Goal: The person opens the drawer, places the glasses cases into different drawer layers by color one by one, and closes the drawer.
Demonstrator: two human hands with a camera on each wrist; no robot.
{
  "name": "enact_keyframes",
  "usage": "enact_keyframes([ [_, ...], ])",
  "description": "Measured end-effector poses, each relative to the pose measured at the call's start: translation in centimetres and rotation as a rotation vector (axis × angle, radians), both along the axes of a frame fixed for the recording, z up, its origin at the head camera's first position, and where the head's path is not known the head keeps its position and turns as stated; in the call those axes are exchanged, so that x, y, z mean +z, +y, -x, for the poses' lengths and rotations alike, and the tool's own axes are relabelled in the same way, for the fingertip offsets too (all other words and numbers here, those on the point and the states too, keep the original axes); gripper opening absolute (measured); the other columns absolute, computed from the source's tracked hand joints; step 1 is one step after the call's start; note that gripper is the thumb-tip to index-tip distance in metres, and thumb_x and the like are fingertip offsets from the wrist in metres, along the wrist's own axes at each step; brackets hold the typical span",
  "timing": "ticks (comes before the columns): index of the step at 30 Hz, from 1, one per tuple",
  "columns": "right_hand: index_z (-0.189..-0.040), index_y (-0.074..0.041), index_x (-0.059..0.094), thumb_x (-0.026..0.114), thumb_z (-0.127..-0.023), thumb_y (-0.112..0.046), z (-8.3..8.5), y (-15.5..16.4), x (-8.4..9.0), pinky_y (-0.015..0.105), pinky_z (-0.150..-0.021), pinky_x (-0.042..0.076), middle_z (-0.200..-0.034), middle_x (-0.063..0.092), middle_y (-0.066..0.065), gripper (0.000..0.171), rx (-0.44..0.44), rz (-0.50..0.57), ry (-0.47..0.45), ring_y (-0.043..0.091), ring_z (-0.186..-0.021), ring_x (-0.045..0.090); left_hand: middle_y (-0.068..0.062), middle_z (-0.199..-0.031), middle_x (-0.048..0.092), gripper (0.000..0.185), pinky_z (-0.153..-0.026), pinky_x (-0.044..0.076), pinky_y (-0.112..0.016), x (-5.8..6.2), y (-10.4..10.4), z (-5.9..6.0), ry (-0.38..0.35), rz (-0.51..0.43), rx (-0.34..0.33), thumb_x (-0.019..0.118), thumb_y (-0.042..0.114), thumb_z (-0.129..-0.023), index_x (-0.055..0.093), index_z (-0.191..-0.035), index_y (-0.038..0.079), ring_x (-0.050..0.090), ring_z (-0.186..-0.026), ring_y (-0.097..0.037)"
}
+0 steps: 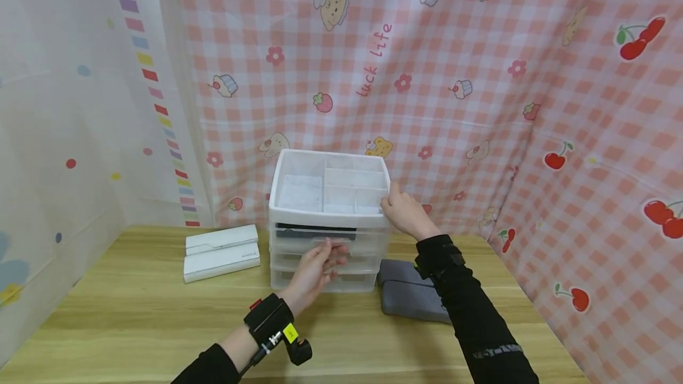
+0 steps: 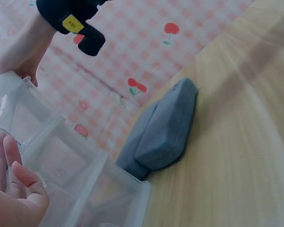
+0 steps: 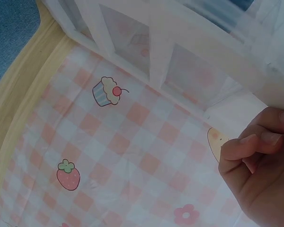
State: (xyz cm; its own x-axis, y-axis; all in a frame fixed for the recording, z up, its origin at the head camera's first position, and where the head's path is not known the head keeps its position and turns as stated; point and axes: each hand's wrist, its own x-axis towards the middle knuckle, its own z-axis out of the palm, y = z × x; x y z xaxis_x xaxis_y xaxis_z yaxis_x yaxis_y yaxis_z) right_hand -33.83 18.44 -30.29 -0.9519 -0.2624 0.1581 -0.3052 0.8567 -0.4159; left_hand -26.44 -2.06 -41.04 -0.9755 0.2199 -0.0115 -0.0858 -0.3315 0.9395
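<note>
A white plastic drawer organizer (image 1: 322, 217) with clear drawers stands at the table's back, its top divided into compartments. My right hand (image 1: 407, 211) grips the organizer's upper right edge; in the right wrist view, its curled fingers (image 3: 239, 147) sit right at the frame. My left hand (image 1: 315, 271) is in front of the upper drawer (image 1: 299, 243), fingers loosely bent at the drawer's pull. In the left wrist view, the left hand's thumb (image 2: 31, 182) stands apart from the fingers, with the drawer front behind them. Something dark lies inside the upper drawer.
A grey fabric case (image 1: 408, 289) lies against the organizer's right side, partly under the right forearm. Left of the organizer is a white folded case (image 1: 221, 253). The wooden table (image 1: 133, 307) meets checked curtains (image 1: 341, 76) at the back and right.
</note>
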Motion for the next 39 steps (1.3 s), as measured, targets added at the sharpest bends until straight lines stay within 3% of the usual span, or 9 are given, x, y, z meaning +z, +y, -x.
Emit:
enact_keyframes([
  [7, -0.133, 0.003, 0.028, 0.032, -0.100, -0.024, -0.2, -0.1, 0.1, 0.032, -0.066, 0.046, -0.119, 0.055, 0.028, 0.043, 0.003, 0.004, 0.001, 0.028, -0.084, 0.058, 0.012, -0.096, 0.066, 0.054, -0.072, 0.041, -0.022, 0.0, 0.1, 0.4, -0.007, -0.022, -0.004, 0.035, 0.044, -0.101, 0.046, -0.132, 0.000, 0.058, -0.089, -0.006],
  [13, -0.128, 0.004, 0.029, 0.032, -0.099, -0.021, -0.4, -0.1, 0.0, 0.032, -0.065, 0.045, -0.115, 0.055, 0.028, 0.039, 0.011, -0.004, 0.013, 0.028, -0.081, 0.057, 0.012, -0.098, 0.065, 0.049, -0.075, 0.040, -0.020, -1.7, -0.5, -0.6, 0.010, -0.126, -0.089, 0.042, 0.049, -0.097, 0.052, -0.122, 0.008, 0.058, -0.090, -0.005],
  [20, -0.136, 0.003, 0.026, 0.031, -0.100, -0.024, -0.1, 0.0, 0.0, 0.033, -0.068, 0.045, -0.123, 0.053, 0.028, 0.045, 0.001, 0.001, -0.010, 0.029, -0.087, 0.058, 0.009, -0.098, 0.070, 0.044, -0.072, 0.040, -0.020, -3.1, -0.7, -1.0, -0.183, -0.120, 0.037, 0.046, 0.048, -0.096, 0.051, -0.112, 0.008, 0.062, -0.088, -0.005],
  [25, -0.139, 0.002, 0.022, 0.032, -0.101, -0.026, 0.0, -0.1, 0.0, 0.032, -0.068, 0.045, -0.126, 0.052, 0.027, 0.049, 0.003, 0.013, -0.024, 0.028, -0.088, 0.058, 0.006, -0.097, 0.068, 0.044, -0.074, 0.042, -0.022, -3.2, -0.7, -1.1, -0.229, -0.159, 0.087, 0.047, 0.044, -0.097, 0.052, -0.117, 0.005, 0.062, -0.088, -0.006],
  [27, -0.140, 0.002, 0.022, 0.032, -0.101, -0.026, -0.1, -0.1, 0.1, 0.032, -0.067, 0.045, -0.125, 0.052, 0.027, 0.049, 0.003, 0.014, -0.025, 0.028, -0.088, 0.058, 0.004, -0.102, 0.066, 0.044, -0.077, 0.042, -0.022, -3.1, -0.6, -1.1, -0.223, -0.182, 0.106, 0.047, 0.042, -0.098, 0.051, -0.119, 0.004, 0.061, -0.092, -0.006],
  [30, -0.139, 0.003, 0.023, 0.032, -0.101, -0.026, -0.2, -0.1, 0.1, 0.032, -0.067, 0.045, -0.123, 0.053, 0.027, 0.048, 0.005, 0.014, -0.021, 0.028, -0.086, 0.058, -0.007, -0.121, 0.062, 0.045, -0.082, 0.041, -0.024, -3.0, -0.4, -1.2, -0.220, -0.205, 0.115, 0.046, 0.040, -0.098, 0.046, -0.125, 0.004, 0.058, -0.100, -0.008],
  [34, -0.137, 0.003, 0.025, 0.032, -0.101, -0.026, -0.1, -0.1, 0.1, 0.031, -0.065, 0.044, -0.121, 0.054, 0.028, 0.047, 0.006, 0.010, -0.011, 0.027, -0.084, 0.058, -0.015, -0.146, 0.043, 0.053, -0.090, 0.040, -0.026, -2.9, -0.4, -1.9, -0.218, -0.195, 0.098, 0.044, 0.040, -0.099, 0.035, -0.137, 0.003, 0.054, -0.111, -0.011],
  [39, -0.137, 0.003, 0.024, 0.031, -0.101, -0.026, -0.1, -0.1, 0.1, 0.030, -0.063, 0.043, -0.119, 0.055, 0.028, 0.047, 0.007, 0.004, -0.011, 0.027, -0.081, 0.058, -0.013, -0.143, 0.046, 0.055, -0.093, 0.040, -0.028, -2.7, -0.6, -3.3, -0.221, -0.162, 0.078, 0.047, 0.043, -0.097, 0.036, -0.136, 0.005, 0.053, -0.111, -0.010],
])
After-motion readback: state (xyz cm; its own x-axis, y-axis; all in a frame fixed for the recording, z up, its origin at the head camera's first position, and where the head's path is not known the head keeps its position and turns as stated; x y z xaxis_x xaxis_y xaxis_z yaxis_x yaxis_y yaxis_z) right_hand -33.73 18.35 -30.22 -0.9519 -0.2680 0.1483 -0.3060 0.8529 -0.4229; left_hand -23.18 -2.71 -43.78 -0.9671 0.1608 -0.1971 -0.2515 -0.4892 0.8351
